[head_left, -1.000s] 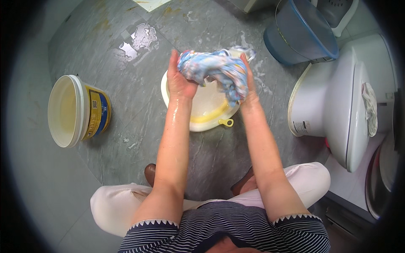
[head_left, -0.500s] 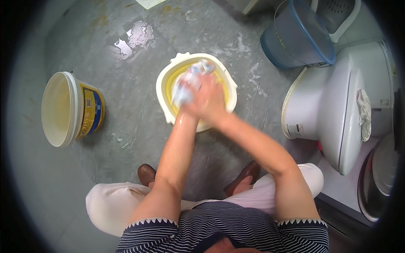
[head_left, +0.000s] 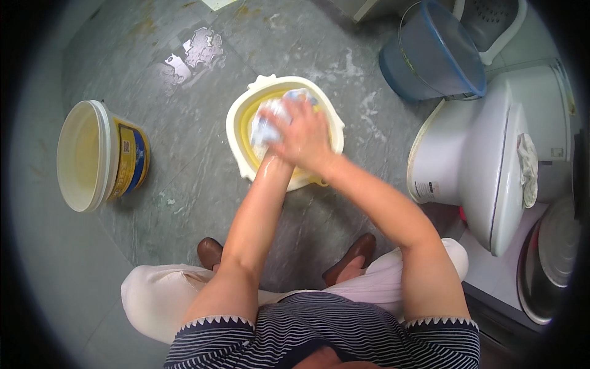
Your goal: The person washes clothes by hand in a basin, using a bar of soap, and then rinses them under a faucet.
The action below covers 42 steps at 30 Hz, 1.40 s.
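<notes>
A pale basin (head_left: pixel 233 132) with a yellow inside stands on the floor in front of me. In it lies a wet cloth (head_left: pixel 266 130), white with light blue and covered in suds. My right hand (head_left: pixel 302 134) bends over the cloth from the right, fingers curled onto it and slightly blurred. My left hand (head_left: pixel 276 155) reaches into the basin beneath the right one. Only its wrist end shows; its fingers are hidden by the cloth and the right hand. Both forearms cross close together over the basin's near rim.
To the left a yellow-and-white tub (head_left: pixel 110 157) lies or leans with its mouth facing left. A blue bucket (head_left: pixel 427 52) and a white toilet (head_left: pixel 473 160) with a cloth (head_left: pixel 527 169) on it are at right. A puddle (head_left: pixel 203 48) shines on the grey floor.
The right hand has shifted slightly on the cloth, and the cloth's bunched shape has changed. Both hands stay over the basin. The whole view has moved a little.
</notes>
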Tool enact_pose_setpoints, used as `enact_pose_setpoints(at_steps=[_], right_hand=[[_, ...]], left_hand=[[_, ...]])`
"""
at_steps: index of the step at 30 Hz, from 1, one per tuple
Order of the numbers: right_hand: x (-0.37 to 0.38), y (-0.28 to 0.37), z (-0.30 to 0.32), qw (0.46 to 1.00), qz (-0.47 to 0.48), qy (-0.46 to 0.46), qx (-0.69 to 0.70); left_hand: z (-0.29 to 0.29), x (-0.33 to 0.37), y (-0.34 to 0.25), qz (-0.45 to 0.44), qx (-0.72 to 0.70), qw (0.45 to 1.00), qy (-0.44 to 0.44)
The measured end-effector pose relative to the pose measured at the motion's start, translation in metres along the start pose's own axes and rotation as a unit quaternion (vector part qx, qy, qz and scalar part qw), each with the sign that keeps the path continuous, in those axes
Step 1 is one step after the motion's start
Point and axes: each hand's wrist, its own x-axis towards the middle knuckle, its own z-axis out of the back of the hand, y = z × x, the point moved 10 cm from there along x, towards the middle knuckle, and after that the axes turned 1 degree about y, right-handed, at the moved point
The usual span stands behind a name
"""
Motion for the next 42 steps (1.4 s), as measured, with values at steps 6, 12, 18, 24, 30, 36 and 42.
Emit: enact_pose_setpoints(at_steps=[6,12,18,24,30,36,42], right_hand=[[0.044,-0.083,-0.022,0.959,-0.23,0.143,0.085],[0.054,-0.109,-0.044,0.93,-0.256,0.242,0.106],[0.05,-0.1,-0.034,0.954,-0.204,0.149,0.161],[0.011,-0.012,-0.012,0.999,-0.019,0.027,0.043],[0.05,-0.121,-0.03,0.941,-0.256,0.155,0.157],[0.002,-0.029,-0.001,0.999,-0.042,0.017,0.015],[0.038,-0.11,-0.008,0.967,-0.237,0.071,0.062]], left_hand=[[0.006,-0.002,0.016,-0.016,0.053,0.995,-0.082],[0.005,-0.01,0.013,-0.014,0.104,0.988,-0.114],[0.007,0.0,-0.006,-0.027,0.022,0.999,-0.022],[-0.016,-0.007,0.017,0.005,0.039,0.999,-0.011],[0.022,0.016,0.02,0.022,0.042,0.996,0.078],[-0.013,-0.02,0.046,0.063,0.053,0.992,-0.094],[0.009,-0.007,0.054,0.043,0.081,0.995,-0.043]])
